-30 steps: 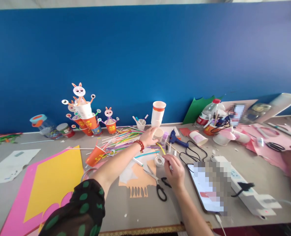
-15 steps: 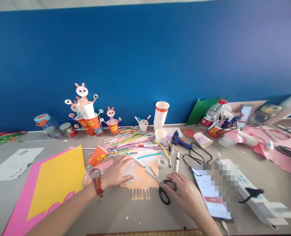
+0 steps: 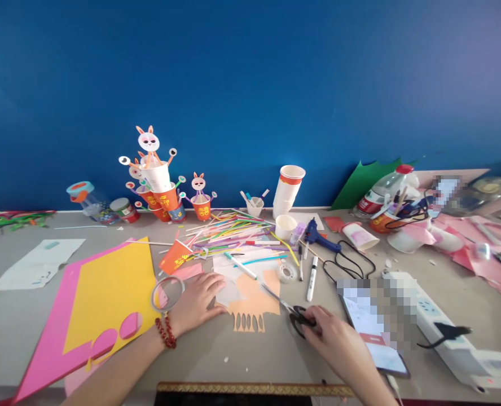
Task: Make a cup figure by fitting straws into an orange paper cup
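Note:
My left hand (image 3: 195, 301) lies with its fingers stretched out at the left edge of the papers, fingertips by a whitish scrap (image 3: 228, 292). A peach paper sheet (image 3: 256, 296) with a row of slits cut along its near edge lies to the right of these fingers. On the scissors (image 3: 299, 318), the fingers of my right hand (image 3: 333, 336) are closed round the black handles. The blades point up and left, over the peach sheet's right edge. A teal-capped marker (image 3: 241, 266) rests across the papers; a roll of clear tape (image 3: 287, 273) is just beyond the scissors.
Coloured sticks (image 3: 229, 231) are heaped at the back. Paper-cup figures (image 3: 168, 194) stand along the blue wall. A blue glue gun (image 3: 321, 237), a phone (image 3: 371, 316) and a power strip (image 3: 430, 321) lie to the right. Pink and yellow sheets (image 3: 106, 293) cover the left.
My right hand has closed further round the scissors' handles and drawn slightly toward me. My left hand has shifted left, off the peach sheet. The whole view has tilted down a little.

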{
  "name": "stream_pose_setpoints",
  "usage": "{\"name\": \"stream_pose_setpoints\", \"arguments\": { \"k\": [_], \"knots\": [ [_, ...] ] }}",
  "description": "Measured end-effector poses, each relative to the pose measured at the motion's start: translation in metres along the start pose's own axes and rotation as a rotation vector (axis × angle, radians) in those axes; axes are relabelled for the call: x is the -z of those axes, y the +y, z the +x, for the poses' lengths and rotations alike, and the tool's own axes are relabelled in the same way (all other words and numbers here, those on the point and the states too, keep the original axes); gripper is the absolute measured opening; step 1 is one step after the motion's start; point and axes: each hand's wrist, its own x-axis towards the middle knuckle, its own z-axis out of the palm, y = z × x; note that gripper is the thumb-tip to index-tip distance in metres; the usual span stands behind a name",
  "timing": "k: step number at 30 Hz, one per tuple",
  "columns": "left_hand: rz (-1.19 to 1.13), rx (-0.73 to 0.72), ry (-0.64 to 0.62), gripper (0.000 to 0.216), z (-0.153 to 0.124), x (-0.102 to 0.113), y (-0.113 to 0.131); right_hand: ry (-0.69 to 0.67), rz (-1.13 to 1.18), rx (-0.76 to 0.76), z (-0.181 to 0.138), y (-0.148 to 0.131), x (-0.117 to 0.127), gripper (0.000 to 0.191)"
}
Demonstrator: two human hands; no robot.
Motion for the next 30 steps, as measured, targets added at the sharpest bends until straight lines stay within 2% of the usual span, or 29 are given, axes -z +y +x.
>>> {"name": "stream_pose_setpoints", "arguments": {
  "k": [3, 7, 12, 16, 21, 25, 28, 30],
  "knots": [
    [0.032, -0.015, -0.005, 0.049, 0.001, 0.004, 0.0, -0.127, 0.17, -0.027, 0.003, 0.006, 0.01, 0.013],
    [0.102, -0.08, -0.003, 0.04, 0.004, 0.006, 0.002, -0.335, 0.61, -0.03, 0.01, 0.007, 0.005, 0.015],
    [0.148, -0.157, -0.03, 0.021, 0.007, 0.002, 0.004, -0.427, 0.982, -0.097, 0.023, -0.006, -0.008, 0.029],
    [0.149, -0.146, -0.005, 0.022, 0.006, 0.001, 0.007, -0.49, 1.035, -0.127, 0.034, -0.014, -0.011, 0.043],
    [0.136, -0.036, 0.104, 0.022, 0.002, 0.002, 0.017, -0.533, 0.936, -0.132, 0.048, -0.018, -0.013, 0.046],
    [0.117, 0.05, 0.131, 0.023, 0.004, 0.0, 0.019, -0.57, 0.946, -0.172, 0.056, -0.025, -0.014, 0.051],
    [-0.03, 0.097, 0.145, 0.026, 0.003, -0.005, 0.018, -0.592, 1.081, -0.204, 0.057, -0.032, -0.009, 0.052],
    [-0.228, 0.155, 0.207, 0.027, 0.0, -0.011, 0.021, -0.605, 1.203, -0.215, 0.054, -0.036, -0.004, 0.052]
  ]
}}
